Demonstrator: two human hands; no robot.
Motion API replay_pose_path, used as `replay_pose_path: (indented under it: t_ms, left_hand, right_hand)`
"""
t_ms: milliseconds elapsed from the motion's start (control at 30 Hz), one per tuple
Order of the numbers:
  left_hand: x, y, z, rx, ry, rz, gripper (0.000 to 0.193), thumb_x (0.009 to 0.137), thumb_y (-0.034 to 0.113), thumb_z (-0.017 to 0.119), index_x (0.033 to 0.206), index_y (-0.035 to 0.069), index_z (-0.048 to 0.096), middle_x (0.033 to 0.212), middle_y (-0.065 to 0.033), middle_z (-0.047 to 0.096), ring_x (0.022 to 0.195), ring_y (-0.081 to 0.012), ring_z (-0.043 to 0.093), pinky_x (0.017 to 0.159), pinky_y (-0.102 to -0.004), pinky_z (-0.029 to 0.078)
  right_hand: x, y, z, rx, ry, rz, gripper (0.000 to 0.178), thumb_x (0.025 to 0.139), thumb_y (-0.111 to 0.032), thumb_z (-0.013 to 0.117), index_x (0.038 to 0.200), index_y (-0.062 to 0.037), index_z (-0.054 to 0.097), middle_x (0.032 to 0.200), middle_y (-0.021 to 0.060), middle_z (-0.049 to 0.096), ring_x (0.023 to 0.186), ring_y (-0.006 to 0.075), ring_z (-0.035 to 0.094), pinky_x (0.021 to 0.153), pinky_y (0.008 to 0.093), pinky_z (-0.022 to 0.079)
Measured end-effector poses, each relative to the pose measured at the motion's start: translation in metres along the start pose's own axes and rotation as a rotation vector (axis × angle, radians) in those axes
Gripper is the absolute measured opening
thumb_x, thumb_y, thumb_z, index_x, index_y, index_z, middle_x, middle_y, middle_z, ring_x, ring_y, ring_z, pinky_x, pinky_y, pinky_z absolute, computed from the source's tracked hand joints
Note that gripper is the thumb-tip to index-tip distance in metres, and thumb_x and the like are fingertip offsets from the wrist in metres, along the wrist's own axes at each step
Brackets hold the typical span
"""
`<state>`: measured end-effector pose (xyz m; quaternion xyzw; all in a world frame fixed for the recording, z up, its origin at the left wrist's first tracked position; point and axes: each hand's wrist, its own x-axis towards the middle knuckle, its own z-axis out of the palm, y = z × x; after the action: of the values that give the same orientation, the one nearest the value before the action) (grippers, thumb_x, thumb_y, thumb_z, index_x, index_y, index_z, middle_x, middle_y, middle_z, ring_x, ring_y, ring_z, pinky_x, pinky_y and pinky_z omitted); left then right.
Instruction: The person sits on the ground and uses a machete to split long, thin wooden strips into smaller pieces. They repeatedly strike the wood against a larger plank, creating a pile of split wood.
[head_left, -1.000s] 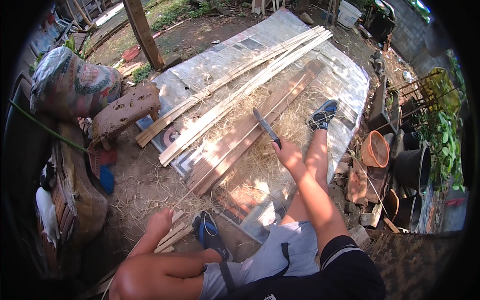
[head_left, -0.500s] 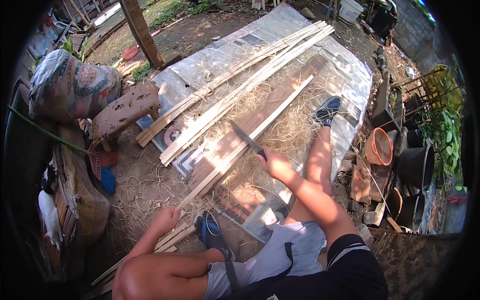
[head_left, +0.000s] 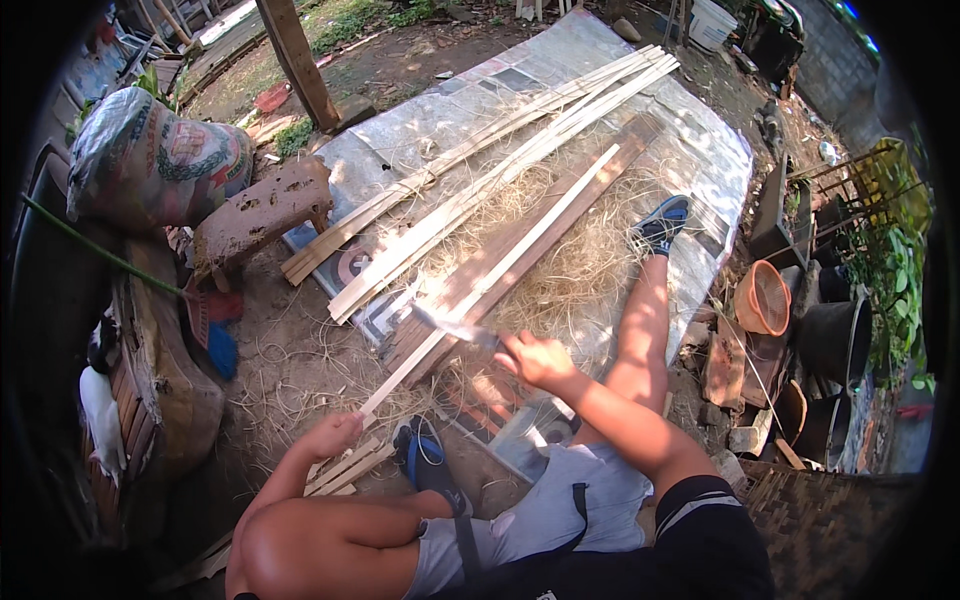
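Observation:
My left hand (head_left: 335, 433) is closed round the near end of a long pale wooden strip (head_left: 520, 247). The strip runs away from me along a dark wooden plank (head_left: 625, 152) on the ground sheet. In my right hand (head_left: 540, 360) is the dark handle of a knife (head_left: 450, 326). Its blade points left and lies across the strip, slightly blurred by motion; whether it bites into the wood I cannot tell. Thin curly shavings (head_left: 570, 265) are heaped right of the plank, near my outstretched foot.
Bundled pale strips (head_left: 500, 180) lie on the sheet (head_left: 720, 170) left of the plank. More strips (head_left: 350, 468) sit beside my left knee. A stuffed sack (head_left: 160, 160), a wooden stool (head_left: 262, 215) and a white cat (head_left: 102, 420) are at left. An orange basket (head_left: 763, 298) stands at right.
My right hand and the knife have moved nearer and left along the strip. The strip's far end has shifted left onto the plank's middle. My left hand keeps its hold.

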<state>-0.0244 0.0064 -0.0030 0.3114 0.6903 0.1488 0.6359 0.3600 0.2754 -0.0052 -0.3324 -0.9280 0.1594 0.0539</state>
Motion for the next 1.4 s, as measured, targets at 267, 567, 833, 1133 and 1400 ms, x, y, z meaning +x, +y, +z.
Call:
replay_pose_path:
  t_ms: [267, 567, 833, 1133, 1400]
  left_hand:
    - [0.009, 0.045, 0.006, 0.041, -0.003, 0.076, 0.039, 0.111, 0.037, 0.047, 0.101, 0.003, 0.063, 0.071, -0.0031, 0.063, 0.065, -0.0141, 0.063, 0.065, -0.0324, 0.054]
    - [0.028, 0.029, 0.024, 0.365, 0.344, 0.348, 0.034, 0.103, 0.037, 0.061, 0.098, 0.003, 0.061, 0.077, -0.0111, 0.070, 0.070, -0.0308, 0.069, 0.068, -0.0465, 0.054]
    - [0.014, 0.065, 0.048, 0.798, 0.556, 0.255, 0.042, 0.107, 0.038, 0.046, 0.093, 0.002, 0.062, 0.081, -0.0262, 0.069, 0.082, -0.0475, 0.068, 0.071, -0.0573, 0.053]
    - [0.028, 0.044, 0.047, 0.671, 0.524, 0.290, 0.047, 0.108, 0.036, 0.043, 0.092, 0.000, 0.069, 0.080, -0.0300, 0.067, 0.078, -0.0515, 0.065, 0.074, -0.0598, 0.051]
    - [0.006, 0.027, 0.046, 0.628, 0.434, 0.307, 0.044, 0.108, 0.032, 0.043, 0.094, -0.001, 0.068, 0.078, -0.0284, 0.067, 0.077, -0.0501, 0.066, 0.075, -0.0574, 0.051]
  right_hand:
    - [0.007, -0.037, 0.004, 0.007, -0.185, -0.042, 0.052, 0.102, -0.048, 0.056, 0.139, -0.0120, 0.052, 0.100, 0.0225, 0.071, 0.083, 0.0420, 0.073, 0.076, 0.0522, 0.060]
    - [0.016, -0.004, 0.014, 0.194, -0.040, 0.434, 0.045, 0.103, -0.046, 0.054, 0.125, -0.0070, 0.055, 0.087, 0.0220, 0.072, 0.081, 0.0448, 0.071, 0.075, 0.0552, 0.057]
    - [0.019, 0.098, 0.007, -0.049, 0.303, 0.544, 0.039, 0.101, -0.045, 0.058, 0.118, -0.0090, 0.063, 0.085, 0.0213, 0.070, 0.070, 0.0399, 0.071, 0.060, 0.0493, 0.056]
    - [0.006, -0.065, -0.011, 0.129, -0.273, -0.003, 0.047, 0.104, -0.051, 0.049, 0.134, -0.0141, 0.053, 0.093, 0.0218, 0.070, 0.083, 0.0394, 0.073, 0.071, 0.0527, 0.059]
    - [0.026, -0.034, -0.027, 0.019, -0.181, -0.045, 0.043, 0.103, -0.048, 0.053, 0.127, -0.0123, 0.057, 0.090, 0.0238, 0.070, 0.081, 0.0423, 0.072, 0.071, 0.0526, 0.060]
